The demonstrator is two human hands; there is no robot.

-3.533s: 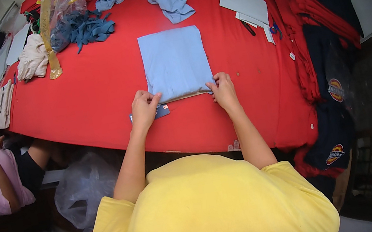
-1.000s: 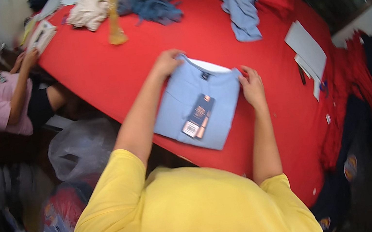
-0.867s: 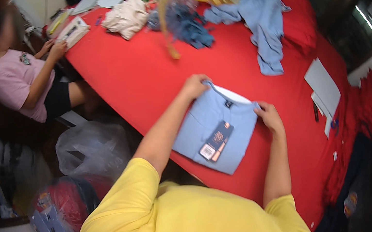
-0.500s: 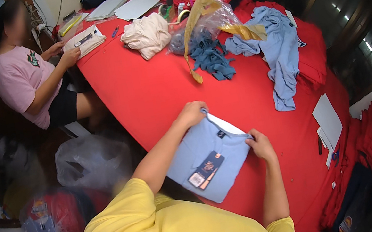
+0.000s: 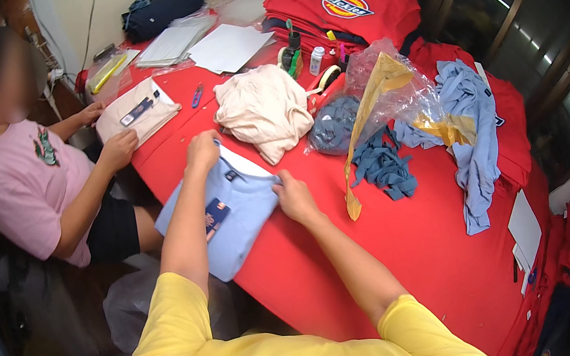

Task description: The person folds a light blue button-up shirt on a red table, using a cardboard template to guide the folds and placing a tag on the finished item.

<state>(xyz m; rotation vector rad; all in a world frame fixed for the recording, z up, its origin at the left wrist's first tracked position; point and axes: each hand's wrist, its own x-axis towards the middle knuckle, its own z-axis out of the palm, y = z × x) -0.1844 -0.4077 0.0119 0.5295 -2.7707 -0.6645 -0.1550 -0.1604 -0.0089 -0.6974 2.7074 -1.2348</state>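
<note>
Head view: a worker in a yellow top slides a folded light-blue shirt (image 5: 231, 213) toward the near-left edge of the red table (image 5: 418, 254), where half a second ago it lay farther in from that edge. The left hand (image 5: 202, 153) grips the shirt's far collar end, fingers curled over it; the right hand (image 5: 296, 199) pinches its right side. The shirt's lower corner now hangs past the table edge, so the fold looks finished and the garment appears headed off the table. Beyond the shirt lie a cream garment (image 5: 262, 110) and a crumpled plastic bag (image 5: 391, 88); a seated person in pink (image 5: 31, 190) crowds the left side. Bare red cloth stays open to the shirt's right.
</note>
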